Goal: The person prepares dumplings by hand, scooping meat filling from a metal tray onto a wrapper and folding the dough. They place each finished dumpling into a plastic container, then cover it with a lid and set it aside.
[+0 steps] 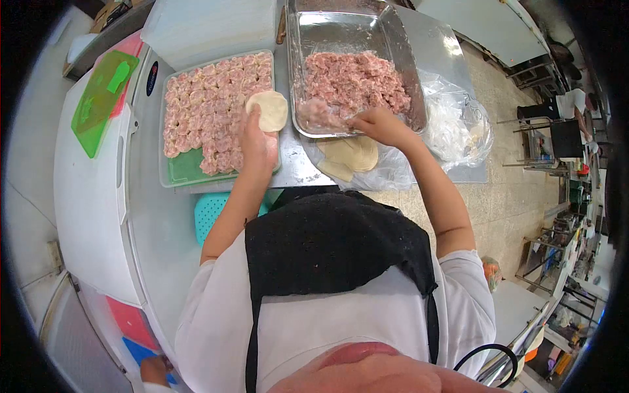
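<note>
My left hand [255,144] holds a round, pale dough wrapper [273,111] on its fingers, over the right edge of a tray [190,171]. Rows of filled dumplings [219,98] with open meat tops cover most of that tray; its green base shows at the front left. My right hand [380,126] is closed at the near rim of a metal pan [357,33]. Beside its fingers, a blurred clump of meat appears at the end of whatever it grips, which I cannot make out. Raw ground meat [357,82] lies in the pan.
A stack of dough wrappers [350,156] rests on plastic at the table's front edge. Right of the pan sits a clear plastic bag [455,128]. A white lidded box [209,29] stands behind the tray. Another person's hand [155,368] shows at lower left, near a blue board.
</note>
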A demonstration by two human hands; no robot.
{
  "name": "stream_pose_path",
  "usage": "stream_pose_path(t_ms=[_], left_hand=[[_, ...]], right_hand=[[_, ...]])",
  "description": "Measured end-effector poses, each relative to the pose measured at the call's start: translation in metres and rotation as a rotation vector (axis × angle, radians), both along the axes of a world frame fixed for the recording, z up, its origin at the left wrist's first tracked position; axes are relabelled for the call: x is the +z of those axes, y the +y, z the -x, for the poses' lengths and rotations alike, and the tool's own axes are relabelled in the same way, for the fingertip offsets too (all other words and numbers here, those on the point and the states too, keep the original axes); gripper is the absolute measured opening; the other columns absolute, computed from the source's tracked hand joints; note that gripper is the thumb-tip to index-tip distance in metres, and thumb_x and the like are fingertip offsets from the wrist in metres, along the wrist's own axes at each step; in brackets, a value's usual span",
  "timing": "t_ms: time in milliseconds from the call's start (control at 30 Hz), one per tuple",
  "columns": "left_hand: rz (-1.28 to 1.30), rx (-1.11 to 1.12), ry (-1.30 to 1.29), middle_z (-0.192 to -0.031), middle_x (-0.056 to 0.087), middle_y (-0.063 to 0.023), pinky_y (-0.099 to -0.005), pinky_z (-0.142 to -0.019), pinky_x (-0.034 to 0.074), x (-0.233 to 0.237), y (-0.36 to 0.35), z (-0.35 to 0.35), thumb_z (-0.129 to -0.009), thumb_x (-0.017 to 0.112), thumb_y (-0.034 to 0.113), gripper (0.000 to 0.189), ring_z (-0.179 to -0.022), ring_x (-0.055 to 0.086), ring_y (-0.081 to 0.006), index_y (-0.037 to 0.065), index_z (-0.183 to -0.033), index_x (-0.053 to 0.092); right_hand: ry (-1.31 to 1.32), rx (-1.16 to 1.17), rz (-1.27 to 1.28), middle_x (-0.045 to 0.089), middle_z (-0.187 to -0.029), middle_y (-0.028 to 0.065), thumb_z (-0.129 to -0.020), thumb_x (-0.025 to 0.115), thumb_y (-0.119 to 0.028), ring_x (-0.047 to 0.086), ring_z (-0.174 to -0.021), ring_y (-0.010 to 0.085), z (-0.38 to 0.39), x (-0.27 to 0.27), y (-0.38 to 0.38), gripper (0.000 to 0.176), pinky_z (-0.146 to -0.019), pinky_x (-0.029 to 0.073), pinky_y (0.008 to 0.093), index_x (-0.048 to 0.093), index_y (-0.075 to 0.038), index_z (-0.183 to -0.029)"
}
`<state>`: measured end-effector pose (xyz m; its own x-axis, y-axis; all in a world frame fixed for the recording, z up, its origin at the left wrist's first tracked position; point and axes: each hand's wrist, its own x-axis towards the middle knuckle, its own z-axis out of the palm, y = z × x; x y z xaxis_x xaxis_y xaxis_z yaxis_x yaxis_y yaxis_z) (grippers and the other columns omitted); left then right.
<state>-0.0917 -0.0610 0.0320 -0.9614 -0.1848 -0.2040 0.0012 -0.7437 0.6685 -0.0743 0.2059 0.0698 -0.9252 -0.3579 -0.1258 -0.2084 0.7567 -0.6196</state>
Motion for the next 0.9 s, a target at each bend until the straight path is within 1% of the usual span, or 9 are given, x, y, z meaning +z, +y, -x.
stream_pose_path(t_ms=[33, 267, 333, 367, 400, 467, 500, 600, 900], left_hand=[[-0.062, -0.084, -0.008, -0.119, 0.058, -0.0171, -0.0409, -0.095, 0.048, 0.002, 0.006, -0.001, -0.096, 0.048, 0.013, 0.032, -0.11, 0.058, -0.0282, -0.003, -0.124, 0.05], [-0.441, -0.425, -0.113, -0.125, 0.053, -0.0181, -0.0482, -0.106, 0.036, 0.043, 0.077, 0.014, -0.098, 0.041, 0.033, 0.043, -0.119, 0.05, -0.033, -0.002, -0.123, 0.047], [-0.526, -0.364, -0.067, -0.129, 0.051, -0.0179, -0.0496, -0.108, 0.032, 0.051, 0.091, 0.023, -0.098, 0.04, 0.043, 0.055, -0.123, 0.047, -0.0343, -0.003, -0.128, 0.045], [-0.459, -0.432, -0.041, -0.133, 0.049, -0.0175, -0.0501, -0.109, 0.03, 0.052, 0.091, 0.024, -0.096, 0.039, 0.051, 0.065, -0.125, 0.045, -0.0347, -0.003, -0.132, 0.042], [-0.455, -0.432, -0.034, -0.133, 0.049, -0.0175, -0.0501, -0.109, 0.03, 0.05, 0.092, 0.025, -0.096, 0.039, 0.051, 0.065, -0.125, 0.045, -0.0347, -0.003, -0.132, 0.042], [-0.378, -0.352, -0.022, -0.135, 0.047, -0.0183, -0.0499, -0.11, 0.029, 0.037, 0.097, 0.027, -0.097, 0.037, 0.051, 0.066, -0.125, 0.045, -0.0343, -0.002, -0.136, 0.038], [-0.374, -0.349, -0.016, -0.135, 0.047, -0.0183, -0.0499, -0.11, 0.029, 0.035, 0.101, 0.027, -0.097, 0.037, 0.051, 0.066, -0.125, 0.045, -0.0343, -0.002, -0.136, 0.038], [-0.267, -0.328, -0.065, -0.123, 0.056, -0.0174, -0.0492, -0.104, 0.038, 0.034, 0.115, 0.026, -0.098, 0.038, 0.044, 0.053, -0.116, 0.053, -0.0332, 0.0, -0.125, 0.049], [-0.153, -0.215, -0.001, -0.118, 0.059, -0.0172, -0.0461, -0.095, 0.047, 0.012, 0.158, 0.038, -0.093, 0.051, 0.013, 0.032, -0.11, 0.057, -0.0287, -0.005, -0.119, 0.052]], right_hand=[[-0.139, -0.096, 0.068, 0.058, -0.063, 0.0079, -0.094, 0.056, -0.033, 0.054, -0.057, 0.0149, -0.006, 0.017, 0.001, 0.035, -0.054, 0.043, 0.0315, 0.069, -0.001, -0.091], [-0.139, -0.388, 0.582, 0.049, -0.059, -0.0025, -0.097, 0.052, -0.033, 0.045, -0.054, 0.0074, -0.014, 0.003, -0.006, 0.038, -0.049, 0.037, 0.0255, 0.063, 0.0, -0.08], [-0.052, -0.342, 0.453, 0.047, -0.059, 0.0002, -0.097, 0.054, -0.033, 0.046, -0.055, 0.0089, -0.022, -0.006, -0.008, 0.037, -0.051, 0.039, 0.0273, 0.059, -0.001, -0.078], [0.132, -0.266, 0.286, 0.055, -0.062, 0.0096, -0.095, 0.055, -0.031, 0.056, -0.058, 0.0203, -0.023, -0.009, 0.004, 0.032, -0.058, 0.046, 0.0348, 0.063, -0.002, -0.087], [0.138, -0.263, 0.29, 0.055, -0.062, 0.0096, -0.095, 0.055, -0.031, 0.056, -0.058, 0.0203, -0.025, -0.004, 0.016, 0.032, -0.058, 0.046, 0.0348, 0.063, -0.002, -0.087], [0.254, -0.194, -0.068, 0.062, -0.075, 0.0189, -0.093, 0.056, -0.029, 0.062, -0.072, 0.0352, -0.034, 0.021, 0.039, 0.027, -0.067, 0.048, 0.0434, 0.065, -0.004, -0.095], [0.173, -0.187, -0.211, 0.064, -0.088, 0.0212, -0.091, 0.056, -0.027, 0.061, -0.084, 0.0404, -0.04, 0.046, 0.044, 0.026, -0.072, 0.048, 0.0466, 0.066, -0.006, -0.102], [0.381, -0.179, -0.014, 0.064, -0.088, 0.019, -0.092, 0.056, -0.027, 0.061, -0.081, 0.0389, -0.041, 0.049, 0.052, 0.025, -0.07, 0.048, 0.0471, 0.065, -0.006, -0.101], [0.685, -0.075, -0.125, 0.065, -0.079, 0.0142, -0.086, 0.055, -0.018, 0.065, -0.071, 0.0331, 0.009, -0.022, 0.091, 0.013, -0.06, 0.051, 0.0448, 0.062, -0.009, -0.092]])
